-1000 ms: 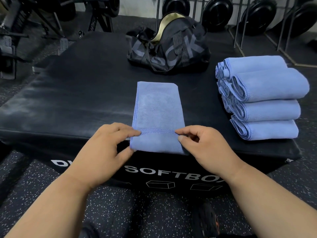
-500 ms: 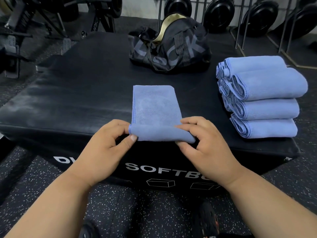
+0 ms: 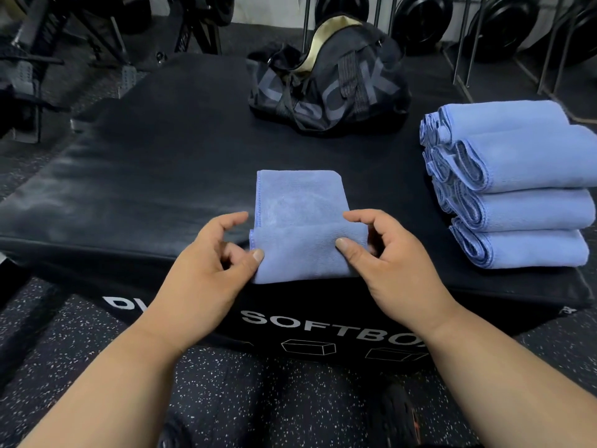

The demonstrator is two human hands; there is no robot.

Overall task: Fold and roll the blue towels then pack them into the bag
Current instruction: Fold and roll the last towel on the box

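Fatter roll of one blue towel (image 3: 303, 250) since earlier, both thumbs' grip pinching it

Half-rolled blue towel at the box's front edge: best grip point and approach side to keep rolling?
Grip the rolled near end of the blue towel at its two side edges, coming from the near side, left hand and right hand one per end. The roll lies crosswise and the flat tail runs away toward the bag, so probably push it forward.
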